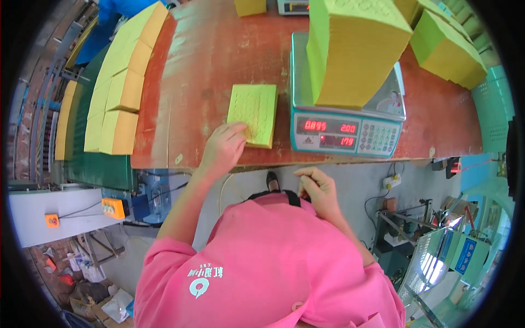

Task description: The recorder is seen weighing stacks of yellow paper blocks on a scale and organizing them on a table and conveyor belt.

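A small stack of yellow embossed paper (252,109) lies on the red-brown table near its front edge. My left hand (225,146) grips its near left corner, the fingertips resting on the top sheet. My right hand (320,191) is held in front of my body, just off the table edge, with its fingers loosely curled and nothing visible in them. To the right of the small stack stands a digital scale (350,131) with lit red digits. A tall block of yellow paper (355,60) sits on the scale's metal pan.
Rows of yellow paper blocks (123,87) line the table's left side. More yellow blocks (448,49) stand at the far right. Part of another scale (293,6) shows at the back. A power strip (391,181) with cables lies below the table's front edge.
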The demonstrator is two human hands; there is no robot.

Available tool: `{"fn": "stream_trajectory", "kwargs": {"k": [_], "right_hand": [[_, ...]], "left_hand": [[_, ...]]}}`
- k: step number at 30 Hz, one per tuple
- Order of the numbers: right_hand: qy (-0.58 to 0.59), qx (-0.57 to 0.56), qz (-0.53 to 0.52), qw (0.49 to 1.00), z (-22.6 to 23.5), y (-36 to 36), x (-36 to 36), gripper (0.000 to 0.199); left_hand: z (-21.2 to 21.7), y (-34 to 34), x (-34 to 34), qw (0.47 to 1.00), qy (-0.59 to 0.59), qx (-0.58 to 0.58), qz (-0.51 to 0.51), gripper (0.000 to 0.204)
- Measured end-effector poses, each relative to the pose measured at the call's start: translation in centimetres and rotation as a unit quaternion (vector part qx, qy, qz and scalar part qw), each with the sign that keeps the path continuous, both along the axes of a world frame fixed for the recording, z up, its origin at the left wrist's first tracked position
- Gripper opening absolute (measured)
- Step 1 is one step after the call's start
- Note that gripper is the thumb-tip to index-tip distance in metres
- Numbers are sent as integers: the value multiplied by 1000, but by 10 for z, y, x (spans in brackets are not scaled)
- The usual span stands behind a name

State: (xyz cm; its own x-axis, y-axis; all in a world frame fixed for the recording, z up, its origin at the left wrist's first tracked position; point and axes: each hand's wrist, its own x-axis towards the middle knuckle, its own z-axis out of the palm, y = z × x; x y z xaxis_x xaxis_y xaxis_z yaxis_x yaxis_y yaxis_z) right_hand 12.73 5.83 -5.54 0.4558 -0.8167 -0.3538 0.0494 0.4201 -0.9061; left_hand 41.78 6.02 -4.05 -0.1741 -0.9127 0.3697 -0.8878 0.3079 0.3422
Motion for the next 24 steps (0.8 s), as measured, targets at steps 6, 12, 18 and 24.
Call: {"fn": "stream_trajectory", "kwargs": {"k": [6,12,18,24], "right_hand": [[6,-96,-74,993,19,-19,-12,16],[9,-295,-311,903,67,-112,-36,27],[-69,-279,-243,926,62,-197,-38,48],[-66,-326,-228,915,57,-172,-33,44]], "left_hand": [[36,-47,-9,988,150,22,37,24],[126,-158,-19,698,688,197,29,78],[199,-218,-92,685,617,386,-43,69],[185,-216,-114,646,672,361,35,53]]}}
